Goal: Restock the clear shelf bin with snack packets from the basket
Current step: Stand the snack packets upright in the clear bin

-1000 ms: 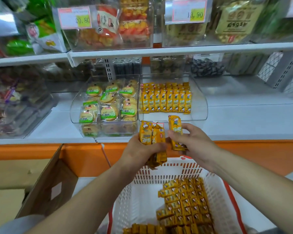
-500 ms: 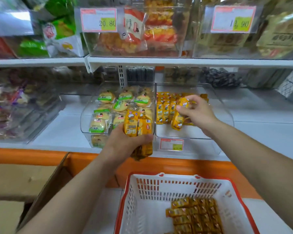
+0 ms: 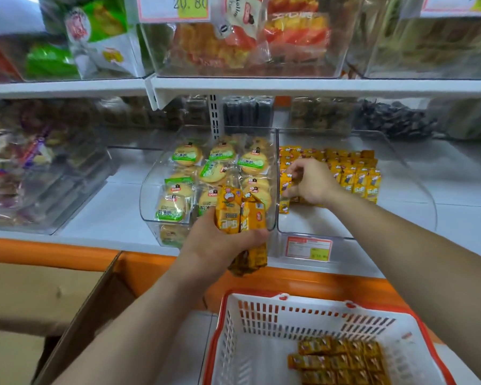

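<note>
Right hand (image 3: 311, 182) is pinching one packet (image 3: 285, 187) in the clear bin (image 3: 331, 218), left hand (image 3: 220, 240) is gripping the bundle (image 3: 240, 209) (probably light, slippery film; hold mid-body).

Brightly lit shop shelving, soft at the edges.
I see even, diffuse light from above, with dim shadow under the upper shelf (image 3: 289, 87). Pale glare streaks the clear bin (image 3: 422, 201) walls. The centre snack packets (image 3: 239, 212) look sharp; the left side and the basket (image 3: 261, 329) smear, and straight lines bow.
</note>
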Motion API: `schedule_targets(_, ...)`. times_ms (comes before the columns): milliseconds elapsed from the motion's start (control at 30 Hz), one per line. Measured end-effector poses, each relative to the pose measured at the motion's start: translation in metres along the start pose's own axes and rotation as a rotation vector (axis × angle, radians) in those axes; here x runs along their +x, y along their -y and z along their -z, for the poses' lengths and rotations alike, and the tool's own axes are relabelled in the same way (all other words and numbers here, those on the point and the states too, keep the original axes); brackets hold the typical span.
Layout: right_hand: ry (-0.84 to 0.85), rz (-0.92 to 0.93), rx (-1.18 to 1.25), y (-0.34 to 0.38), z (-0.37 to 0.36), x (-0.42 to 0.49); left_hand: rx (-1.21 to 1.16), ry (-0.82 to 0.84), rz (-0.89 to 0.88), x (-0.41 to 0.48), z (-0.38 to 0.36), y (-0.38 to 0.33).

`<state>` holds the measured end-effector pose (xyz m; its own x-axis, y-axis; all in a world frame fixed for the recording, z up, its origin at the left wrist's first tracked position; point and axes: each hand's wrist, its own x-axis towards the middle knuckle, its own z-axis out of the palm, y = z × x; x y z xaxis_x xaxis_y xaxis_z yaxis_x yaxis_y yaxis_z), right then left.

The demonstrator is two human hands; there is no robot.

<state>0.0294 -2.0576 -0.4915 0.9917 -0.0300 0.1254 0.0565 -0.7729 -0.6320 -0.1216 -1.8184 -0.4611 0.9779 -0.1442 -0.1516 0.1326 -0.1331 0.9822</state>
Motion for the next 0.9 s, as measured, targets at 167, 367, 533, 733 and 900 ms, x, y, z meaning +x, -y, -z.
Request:
schedule_targets(167, -0.018, 0.061, -0.064, 0.001, -0.001, 0.001, 0.013, -0.016, 0.015, 0.002, -0.007, 0.000)
schedule_targets(367, -0.098, 0.088, -0.133, -0.002, -0.008, 0.004, 0.002, -0.024, 0.039, 0.003, -0.010, -0.001)
schedule_targets(533, -0.034, -0.017, -0.036, 0.002, -0.001, 0.001, -0.059, -0.033, 0.075, 0.003, -0.013, -0.002)
schedule_targets(733, -0.049, 0.108, 0.104, 0.034, 0.039, -0.073, -0.117, -0.010, 0.104, -0.002, -0.022, -0.006)
schedule_targets(900, 0.332, 0.101, 0.593, 0.056, 0.056, -0.169, -0.137, 0.078, 0.071, -0.011, -0.043, -0.011)
